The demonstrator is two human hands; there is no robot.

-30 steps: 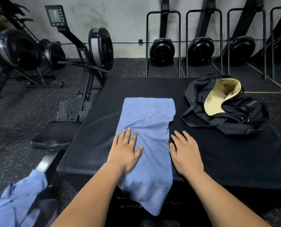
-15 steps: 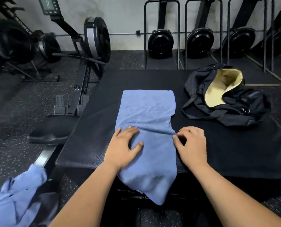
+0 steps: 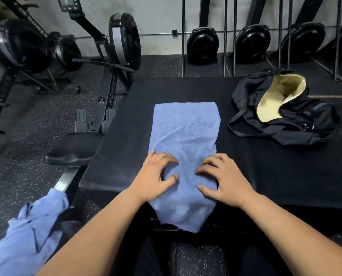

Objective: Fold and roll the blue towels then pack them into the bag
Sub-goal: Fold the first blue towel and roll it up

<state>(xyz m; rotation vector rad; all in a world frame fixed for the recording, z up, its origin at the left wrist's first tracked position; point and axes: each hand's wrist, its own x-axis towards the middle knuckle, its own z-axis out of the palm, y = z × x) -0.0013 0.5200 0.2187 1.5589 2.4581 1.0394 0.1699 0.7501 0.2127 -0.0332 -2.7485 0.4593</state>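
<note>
A blue towel [image 3: 186,130], folded into a long strip, lies on the black padded platform [image 3: 265,168], its near end hanging over the front edge. My left hand [image 3: 156,174] and my right hand [image 3: 224,176] sit on the towel near that edge, side by side, fingers curled and bunching the cloth between them. A black bag [image 3: 297,120] with a pale yellow lining lies open at the platform's right. A second blue towel [image 3: 28,234] is crumpled at the lower left, off the platform.
Rowing machines [image 3: 114,56] stand on the speckled floor to the left, and one's seat [image 3: 72,152] sits beside the platform's left edge. Several more stand upright in metal racks [image 3: 226,44] along the back wall.
Both hands went from lying flat to curling their fingers into the towel. My right hand moved from the platform beside the towel onto it. The towel's hanging end has drawn up a little.
</note>
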